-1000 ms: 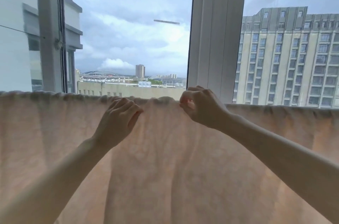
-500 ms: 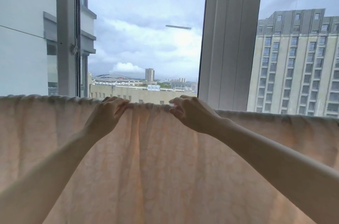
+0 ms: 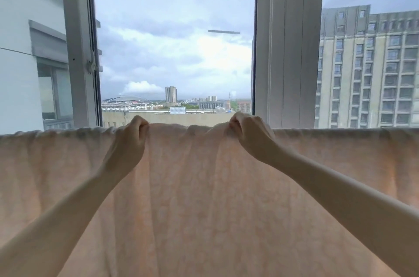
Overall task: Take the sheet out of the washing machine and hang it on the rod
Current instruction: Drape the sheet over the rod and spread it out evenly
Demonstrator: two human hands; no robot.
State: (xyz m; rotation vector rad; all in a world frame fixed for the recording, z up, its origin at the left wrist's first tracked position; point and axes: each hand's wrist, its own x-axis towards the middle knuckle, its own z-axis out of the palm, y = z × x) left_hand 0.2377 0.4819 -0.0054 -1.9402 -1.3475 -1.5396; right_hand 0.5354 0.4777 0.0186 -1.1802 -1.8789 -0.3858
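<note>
A pale peach sheet hangs draped across the whole width of the view, its gathered top fold running level at about mid-height. The rod beneath that fold is hidden by the cloth. My left hand grips the top fold left of centre, fingers curled over the edge. My right hand pinches the fold right of centre, knuckles up. Between my hands the cloth bunches slightly upward. Both forearms reach up from the lower corners.
Right behind the sheet is a window: an open pane with a white frame on the left and a thick white mullion right of centre. City buildings and cloudy sky lie beyond. The washing machine is out of view.
My hands have spread further apart along the top fold, and both now grip the cloth. The view has tilted a little, so the fold sits lower in the picture.
</note>
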